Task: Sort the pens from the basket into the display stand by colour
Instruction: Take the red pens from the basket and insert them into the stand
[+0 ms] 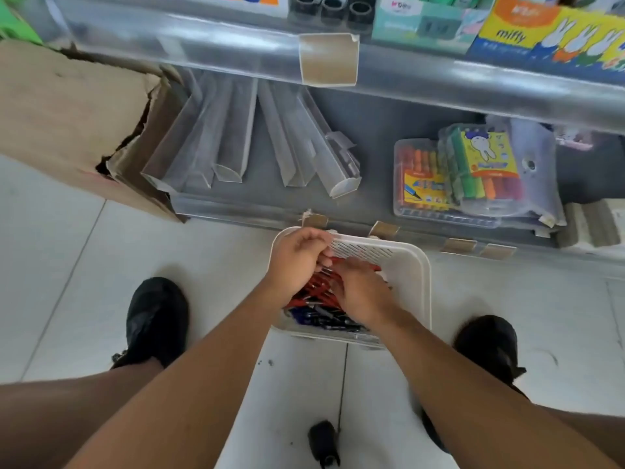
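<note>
Gathering, head view: my left hand [297,260] curls round a bunch of red pens [313,292] in the white basket [411,265] on the floor; my right hand [360,291] lies over the heap, fingers bent into it, though I cannot tell what it pinches.
Mix-up risk: dark blue pens [324,319] lie just under the red ones, so one could ride along in the bunch.
Spill risk: a loose hold could drop pens on the floor tiles [135,265].
Display stand: I can't pick it out; only clear sleeves [233,140] on the lower shelf.

right hand [360,292] fingertips hidden among pens [313,292]
</note>
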Demonstrator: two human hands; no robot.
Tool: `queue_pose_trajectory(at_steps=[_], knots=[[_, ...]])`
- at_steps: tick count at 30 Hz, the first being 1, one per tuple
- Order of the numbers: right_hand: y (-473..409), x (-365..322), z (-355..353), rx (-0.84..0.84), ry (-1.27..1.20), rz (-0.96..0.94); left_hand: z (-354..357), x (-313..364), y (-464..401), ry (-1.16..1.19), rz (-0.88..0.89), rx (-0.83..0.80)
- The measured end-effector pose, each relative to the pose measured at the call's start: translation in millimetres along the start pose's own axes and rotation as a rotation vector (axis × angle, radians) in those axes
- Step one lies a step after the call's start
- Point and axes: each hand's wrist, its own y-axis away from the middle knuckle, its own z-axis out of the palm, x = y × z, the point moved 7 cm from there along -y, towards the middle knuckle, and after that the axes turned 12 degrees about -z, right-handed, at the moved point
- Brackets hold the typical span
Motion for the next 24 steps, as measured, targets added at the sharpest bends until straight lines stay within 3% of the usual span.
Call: queue_pose_trajectory(at_steps=[5,11,19,24], knots=[[-7,2,35,-0.175,0.114,-0.016,-4,0,-2,0.035,-0.005,0.003],[3,16,28,-0.152,-0.031,0.107,-4,0,0,0.057,-0.014,-0.018],[31,45,-11,0.043,-0.708,0.507,-5,0,2,0.060,-0.044,-0.024],[43,40,-17,0.150,-1.044,0.545,-5,-7,5,-0.050,-0.097,-0.007]])
